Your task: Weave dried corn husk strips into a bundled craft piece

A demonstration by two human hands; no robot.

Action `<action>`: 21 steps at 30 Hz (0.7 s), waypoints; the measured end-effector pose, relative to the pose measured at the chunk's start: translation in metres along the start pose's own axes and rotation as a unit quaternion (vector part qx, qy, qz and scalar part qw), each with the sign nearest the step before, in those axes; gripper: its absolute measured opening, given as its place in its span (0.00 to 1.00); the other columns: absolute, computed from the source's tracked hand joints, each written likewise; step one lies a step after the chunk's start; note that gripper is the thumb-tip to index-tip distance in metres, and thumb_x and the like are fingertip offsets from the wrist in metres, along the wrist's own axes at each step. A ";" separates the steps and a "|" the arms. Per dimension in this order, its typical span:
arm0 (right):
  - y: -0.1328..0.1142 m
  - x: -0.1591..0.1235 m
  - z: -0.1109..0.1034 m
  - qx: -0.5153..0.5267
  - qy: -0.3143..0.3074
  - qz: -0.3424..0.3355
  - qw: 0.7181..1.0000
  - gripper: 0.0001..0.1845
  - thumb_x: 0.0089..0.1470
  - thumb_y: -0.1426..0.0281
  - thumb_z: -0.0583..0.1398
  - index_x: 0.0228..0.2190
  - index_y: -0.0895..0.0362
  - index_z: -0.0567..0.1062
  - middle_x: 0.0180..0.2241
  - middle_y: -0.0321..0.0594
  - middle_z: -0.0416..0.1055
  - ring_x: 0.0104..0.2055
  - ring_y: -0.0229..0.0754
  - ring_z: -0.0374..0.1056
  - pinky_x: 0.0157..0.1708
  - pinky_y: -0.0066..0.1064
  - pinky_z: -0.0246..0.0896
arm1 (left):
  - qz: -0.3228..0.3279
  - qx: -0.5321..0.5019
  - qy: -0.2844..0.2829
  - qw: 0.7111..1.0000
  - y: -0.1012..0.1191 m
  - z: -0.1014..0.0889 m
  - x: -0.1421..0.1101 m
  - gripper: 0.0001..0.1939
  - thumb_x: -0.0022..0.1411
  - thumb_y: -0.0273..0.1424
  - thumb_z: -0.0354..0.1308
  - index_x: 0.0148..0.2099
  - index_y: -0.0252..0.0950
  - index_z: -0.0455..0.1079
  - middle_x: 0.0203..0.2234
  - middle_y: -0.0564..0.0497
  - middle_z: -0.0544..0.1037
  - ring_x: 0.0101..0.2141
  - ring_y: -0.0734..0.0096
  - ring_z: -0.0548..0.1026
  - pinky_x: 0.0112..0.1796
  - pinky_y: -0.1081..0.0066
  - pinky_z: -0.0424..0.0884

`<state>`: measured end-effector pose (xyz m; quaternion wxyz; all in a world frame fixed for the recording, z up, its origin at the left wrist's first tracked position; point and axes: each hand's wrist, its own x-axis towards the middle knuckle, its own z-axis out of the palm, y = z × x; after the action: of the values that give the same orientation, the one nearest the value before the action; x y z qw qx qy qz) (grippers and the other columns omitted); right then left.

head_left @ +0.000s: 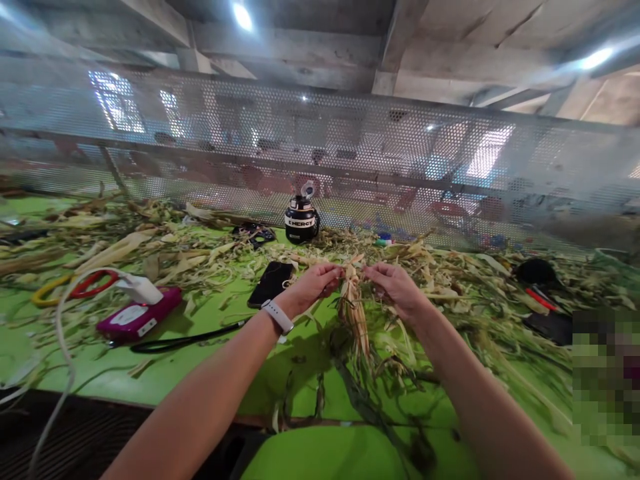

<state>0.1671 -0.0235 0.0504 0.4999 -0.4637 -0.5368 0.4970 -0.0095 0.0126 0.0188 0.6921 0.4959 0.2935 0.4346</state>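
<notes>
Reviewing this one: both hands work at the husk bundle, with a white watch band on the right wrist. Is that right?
Not quite: the head view shows the white watch band on the left wrist. Both hands, left and right, are indeed at the husk bundle.

1 head camera is looking forward and down from above and behind the fingers of the left hand and right hand. It is viewing from within arm's reach, with both forearms running up from the lower edge. The husk bundle is sitting near the centre, between the fingers. The green table is spreading around them; the perforated screen is rising beyond, the ceiling above. Past the screen, the hazy view is probably showing more room.
</notes>
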 end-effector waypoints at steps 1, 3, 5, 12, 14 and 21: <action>-0.003 0.000 -0.003 0.005 0.003 0.001 1.000 0.19 0.34 0.55 0.69 0.17 0.58 0.72 0.10 0.25 0.52 0.13 0.26 0.42 0.13 0.25 0.30 | 0.000 0.005 0.002 1.000 0.001 -0.002 0.000 0.07 0.53 0.30 0.62 0.29 0.31 0.68 0.15 0.59 0.61 0.16 0.86 0.55 0.17 0.81 0.48; -0.008 -0.001 -0.008 0.011 0.007 -0.002 1.000 0.19 0.34 0.56 0.69 0.17 0.58 0.72 0.12 0.26 0.55 0.13 0.25 0.41 0.13 0.25 0.30 | 0.002 0.020 0.010 1.000 0.002 -0.005 -0.001 0.08 0.53 0.31 0.62 0.28 0.31 0.68 0.15 0.59 0.60 0.16 0.85 0.55 0.18 0.82 0.49; -0.011 -0.001 -0.012 0.001 0.009 -0.007 1.000 0.19 0.33 0.56 0.69 0.17 0.58 0.72 0.13 0.26 0.56 0.14 0.25 0.40 0.14 0.25 0.30 | 0.003 0.037 0.018 0.999 0.003 -0.008 -0.001 0.08 0.54 0.31 0.60 0.28 0.31 0.68 0.15 0.59 0.60 0.16 0.85 0.55 0.18 0.82 0.50; -0.009 0.000 -0.014 -0.112 -0.005 -0.015 0.994 0.22 0.34 0.51 0.66 0.18 0.58 0.72 0.12 0.26 0.52 0.15 0.27 0.41 0.16 0.26 0.32 | 0.042 0.004 0.071 0.997 0.009 -0.010 0.002 0.07 0.57 0.30 0.57 0.29 0.32 0.66 0.19 0.56 0.67 0.18 0.84 0.61 0.19 0.83 0.56; -0.008 0.000 -0.013 -0.176 0.003 -0.038 0.984 0.23 0.35 0.51 0.66 0.17 0.58 0.70 0.12 0.26 0.51 0.16 0.28 0.42 0.17 0.26 0.35 | 0.059 0.002 0.071 0.996 0.011 -0.012 0.003 0.07 0.57 0.31 0.58 0.30 0.33 0.66 0.21 0.55 0.70 0.19 0.84 0.63 0.20 0.82 0.58; 0.000 0.007 -0.019 -0.352 -0.003 -0.070 0.934 0.20 0.42 0.54 0.61 0.17 0.59 0.71 0.14 0.29 0.54 0.20 0.31 0.48 0.22 0.28 0.41 | 0.060 -0.021 0.054 0.997 0.020 -0.016 0.000 0.06 0.58 0.30 0.56 0.30 0.33 0.66 0.30 0.50 0.77 0.18 0.85 0.65 0.22 0.80 0.64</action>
<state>0.1856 -0.0155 0.0508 0.3367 -0.5697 -0.7097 0.2417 -0.0288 0.0220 0.0320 0.6579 0.4742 0.2910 0.5075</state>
